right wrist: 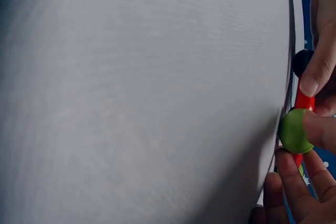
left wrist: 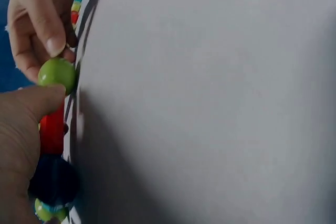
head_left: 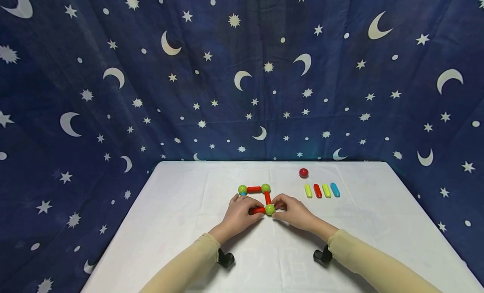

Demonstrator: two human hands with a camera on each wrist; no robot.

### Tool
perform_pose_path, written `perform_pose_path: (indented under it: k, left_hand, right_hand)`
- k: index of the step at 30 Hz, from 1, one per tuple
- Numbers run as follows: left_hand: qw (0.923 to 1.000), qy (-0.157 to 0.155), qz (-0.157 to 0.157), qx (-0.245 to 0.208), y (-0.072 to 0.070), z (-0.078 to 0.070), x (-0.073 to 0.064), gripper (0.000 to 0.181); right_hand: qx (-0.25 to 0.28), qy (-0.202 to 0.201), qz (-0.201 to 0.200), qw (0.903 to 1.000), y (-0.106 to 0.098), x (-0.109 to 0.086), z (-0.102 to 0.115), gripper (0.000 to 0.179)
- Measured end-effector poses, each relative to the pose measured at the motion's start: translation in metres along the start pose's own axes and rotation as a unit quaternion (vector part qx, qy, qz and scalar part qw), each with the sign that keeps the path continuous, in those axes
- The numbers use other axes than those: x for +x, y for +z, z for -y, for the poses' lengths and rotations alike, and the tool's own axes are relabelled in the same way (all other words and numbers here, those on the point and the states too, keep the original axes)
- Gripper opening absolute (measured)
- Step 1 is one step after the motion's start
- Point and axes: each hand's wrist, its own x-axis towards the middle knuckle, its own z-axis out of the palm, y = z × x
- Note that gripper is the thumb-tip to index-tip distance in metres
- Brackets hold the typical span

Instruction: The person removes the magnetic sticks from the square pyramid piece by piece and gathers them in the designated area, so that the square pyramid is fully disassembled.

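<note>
On the white table lies a four-sided frame of magnetic rods and balls. Green balls mark its far left [head_left: 242, 189], far right [head_left: 266, 188] and near right [head_left: 270, 209] corners. Red rods form the far side [head_left: 254, 189], right side [head_left: 267, 197] and near side [head_left: 258, 210]; a blue rod [head_left: 243, 194] shows at the left. My left hand [head_left: 240, 213] grips the near red rod, its thumb close to the green ball, and hides the near left corner. There the left wrist view shows a dark blue ball [left wrist: 54, 179]. My right hand [head_left: 293, 209] pinches the near right green ball.
Right of the frame, a row of loose rods lies on the table: yellow [head_left: 308, 191], red [head_left: 317, 191], another yellow [head_left: 327, 191] and blue [head_left: 335, 190]. A red ball [head_left: 303, 172] sits behind them. A dark blue curtain [head_left: 219, 83] with moons and stars hangs behind.
</note>
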Motion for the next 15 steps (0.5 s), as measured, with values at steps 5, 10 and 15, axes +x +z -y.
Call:
perform_pose_path:
  k: [5, 10, 15]
  left_hand:
    - [0.9997, -0.018, -0.014, 0.001, 0.0063, -0.0052, 0.0038, 0.018]
    - [0.9991, -0.038, -0.018, -0.007, 0.007, -0.0079, 0.006, 0.015]
    - [0.9986, -0.051, -0.012, -0.009, 0.0075, -0.0091, 0.0081, 0.019]
  right_hand:
    - [0.006, 0.013, -0.01, 0.9999, 0.003, 0.0023, 0.0012, 0.029]
    - [0.014, 0.018, -0.018, 0.9996, 0.0034, 0.0053, -0.0008, 0.026]
    - [-0.016, 0.028, -0.034, 0.9989, 0.0038, 0.0056, -0.003, 0.026]
